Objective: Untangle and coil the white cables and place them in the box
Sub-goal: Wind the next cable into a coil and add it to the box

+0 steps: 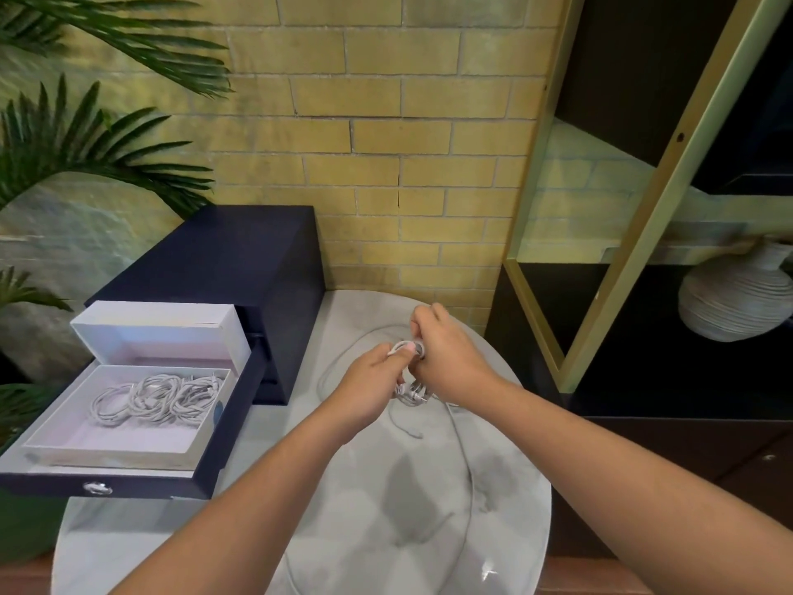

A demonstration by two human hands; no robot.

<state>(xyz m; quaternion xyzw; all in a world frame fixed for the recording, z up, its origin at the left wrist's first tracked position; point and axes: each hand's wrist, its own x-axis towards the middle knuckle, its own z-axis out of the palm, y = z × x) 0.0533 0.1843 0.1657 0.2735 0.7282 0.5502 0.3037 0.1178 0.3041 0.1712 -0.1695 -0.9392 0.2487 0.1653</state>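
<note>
near the middle of the frame our left hand (372, 380) and right hand (446, 354) meet above the round marble table (429, 521). both are clamped on the white cable (413, 396): the left pinches a loop under its thumb and the right curls its fingers round the same bundle (the fingertips are partly hidden). a loose strand (412, 433) trails from the bundle onto the tabletop just below the hands. at lower left the white box (128, 449) sits in the pulled-out drawer (141, 485) of a dark cabinet (240, 259). several coiled cables (158, 399) lie in it, touching one another. palm leaves (86, 135) fill the upper left, and a ribbed vase (738, 294) sits in the shelf unit (641, 216) at right.
</note>
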